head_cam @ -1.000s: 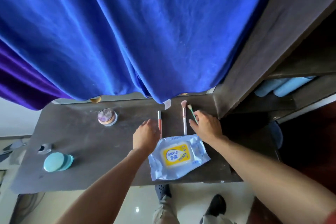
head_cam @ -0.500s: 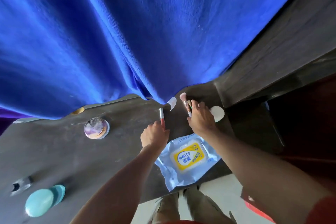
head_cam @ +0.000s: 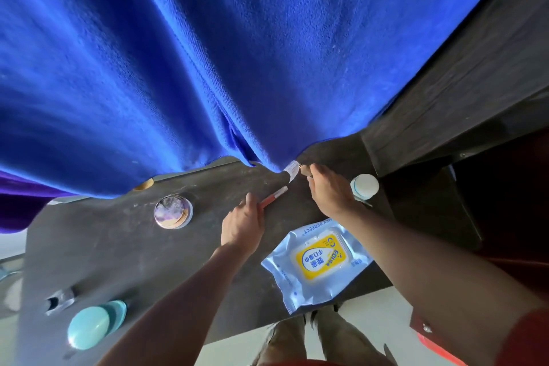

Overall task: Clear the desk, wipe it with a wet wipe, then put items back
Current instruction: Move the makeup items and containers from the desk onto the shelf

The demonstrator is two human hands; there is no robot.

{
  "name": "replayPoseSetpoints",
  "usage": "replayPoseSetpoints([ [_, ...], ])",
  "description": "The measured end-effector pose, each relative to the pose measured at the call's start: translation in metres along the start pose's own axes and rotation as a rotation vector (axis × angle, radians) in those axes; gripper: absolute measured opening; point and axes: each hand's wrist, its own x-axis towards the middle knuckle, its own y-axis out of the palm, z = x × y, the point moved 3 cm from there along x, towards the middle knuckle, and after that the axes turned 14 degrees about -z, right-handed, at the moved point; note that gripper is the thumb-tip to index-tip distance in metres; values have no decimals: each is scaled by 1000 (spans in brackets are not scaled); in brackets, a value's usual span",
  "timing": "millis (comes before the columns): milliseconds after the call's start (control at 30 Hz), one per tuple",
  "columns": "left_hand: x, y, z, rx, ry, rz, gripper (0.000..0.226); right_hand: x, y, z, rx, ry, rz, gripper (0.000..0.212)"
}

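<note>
Now clearing: both hands on slim makeup items at the tabletop's point(head_cam: 118, 246) far edge.
The left hand point(head_cam: 242, 224) pinches a red stick point(head_cam: 273, 195). The right hand point(head_cam: 329, 192) curls round a brush point(head_cam: 305, 170) just under the blue curtain point(head_cam: 267, 53) hem. Lifting straight up should keep the bristles off the cloth. The white jar point(head_cam: 364, 186) beside the right wrist could be knocked. The wipe pack point(head_cam: 319, 260) lies lower right, seemingly overhanging the near edge. A round compact point(head_cam: 173, 211) and a teal case point(head_cam: 92, 325) wait at left.
</note>
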Motion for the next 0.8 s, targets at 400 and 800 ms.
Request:
replayPoseSetpoints([
  [400,-48,-19,-81,-149,173,-62,19,-48,-98,-50,-3,-39,-158,25],
  [800,-75,24,-269,-358,96,32,17,-83,-197,-226,46,356,-241,25],
])
